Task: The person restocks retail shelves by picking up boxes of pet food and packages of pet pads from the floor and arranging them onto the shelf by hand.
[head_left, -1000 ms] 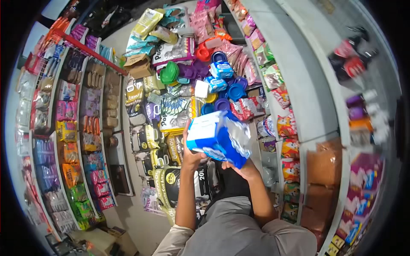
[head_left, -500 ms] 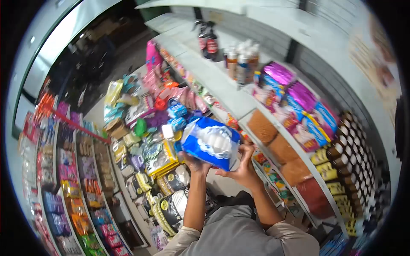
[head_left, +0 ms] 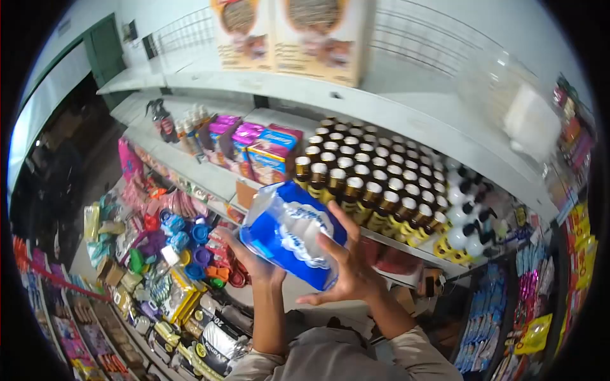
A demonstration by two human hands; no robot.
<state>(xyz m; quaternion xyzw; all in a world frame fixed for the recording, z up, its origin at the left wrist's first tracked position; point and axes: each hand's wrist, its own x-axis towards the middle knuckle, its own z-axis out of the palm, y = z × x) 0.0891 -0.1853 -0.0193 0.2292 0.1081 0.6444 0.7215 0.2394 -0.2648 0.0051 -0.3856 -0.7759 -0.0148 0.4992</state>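
Observation:
A blue plastic pack [head_left: 273, 251] with a white scalloped patch on its front is held tilted between my two hands. My left hand [head_left: 257, 263] cups its lower left side, with the thumb side out to the left and some fingers hidden beneath it. My right hand [head_left: 352, 273] grips its right end, fingertips on the front and thumb low at the bottom corner. White contents seem to show at the patch; lettering there is too blurred to read. Behind the pack stand several dark bottles [head_left: 362, 171] with white caps.
On the white shelf [head_left: 171, 168] are pink-and-blue boxes [head_left: 273, 152] and black spray bottles [head_left: 162, 122]. Large cartons [head_left: 318, 41] stand on the shelf above. Plastic goods and yellow packs [head_left: 181, 295] are piled on the floor at left. Hanging packets [head_left: 483, 317] line the right.
My view has swung to the right, bringing the capped bottles in front of me. The pack stays in both hands; the right fingers now reach further over its front.

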